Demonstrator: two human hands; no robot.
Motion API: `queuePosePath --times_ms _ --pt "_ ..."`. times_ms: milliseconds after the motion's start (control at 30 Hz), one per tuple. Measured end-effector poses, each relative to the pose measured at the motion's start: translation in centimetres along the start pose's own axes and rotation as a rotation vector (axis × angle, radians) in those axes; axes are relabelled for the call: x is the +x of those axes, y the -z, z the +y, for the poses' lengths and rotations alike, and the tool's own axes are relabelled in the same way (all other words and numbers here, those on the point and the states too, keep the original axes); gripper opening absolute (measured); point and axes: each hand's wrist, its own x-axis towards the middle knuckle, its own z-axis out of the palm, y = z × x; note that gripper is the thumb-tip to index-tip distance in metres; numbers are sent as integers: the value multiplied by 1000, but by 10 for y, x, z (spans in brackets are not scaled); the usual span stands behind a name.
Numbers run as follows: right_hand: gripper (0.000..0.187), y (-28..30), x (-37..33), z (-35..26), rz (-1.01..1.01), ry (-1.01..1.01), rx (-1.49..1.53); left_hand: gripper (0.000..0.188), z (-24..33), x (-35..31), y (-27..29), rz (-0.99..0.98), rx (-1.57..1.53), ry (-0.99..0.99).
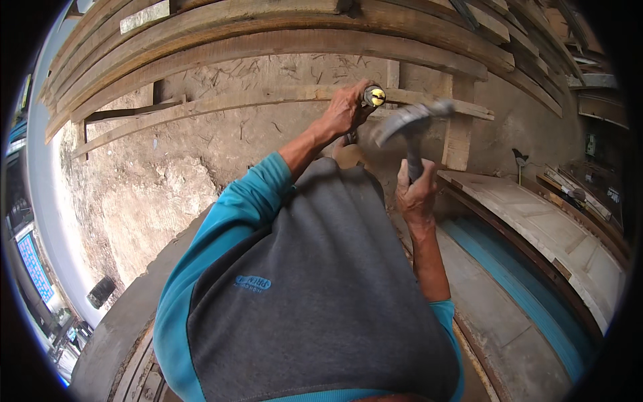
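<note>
My left hand (345, 109) is closed around an upright tool handle (377, 98), whose round yellow-and-black end points up at me. The lower part of that tool is hidden under the hand. Beneath it runs a long, thin wooden strip (254, 98). My right hand (416, 195) grips a claw hammer (408, 127) by its dark handle, thumb along the shaft. The hammer's metal head is blurred by motion and hangs just right of the tool handle, apart from it in the picture.
Long wooden beams (295, 41) lie across the far side. An upright-looking short board (459, 130) crosses under the strip at right. A pale panelled door (536, 221) and blue lengths (519, 281) lie to my right. Wood shavings litter the floor (248, 137).
</note>
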Motion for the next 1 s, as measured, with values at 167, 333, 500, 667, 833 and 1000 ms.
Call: queuePosePath --times_ms 167,333,500,667,833,1000 --pt "32 26 20 -29 -284 -400 12 31 0 5 -2 -75 69 156" --pt "32 94 69 -71 508 103 481 34 -5 -1 -8 26 78 162" --pt "23 33 34 -25 259 93 253 32 -8 3 -14 28 30 143" --pt "39 -3 29 -37 -497 -451 -129 40 -18 -8 -2 14 -192 -1" --pt "50 -3 15 -1 -221 -267 -31 23 -18 9 -2 -58 -47 -77" --pt "57 -16 22 21 -198 -439 63 25 -20 -1 -8 -50 -35 22"
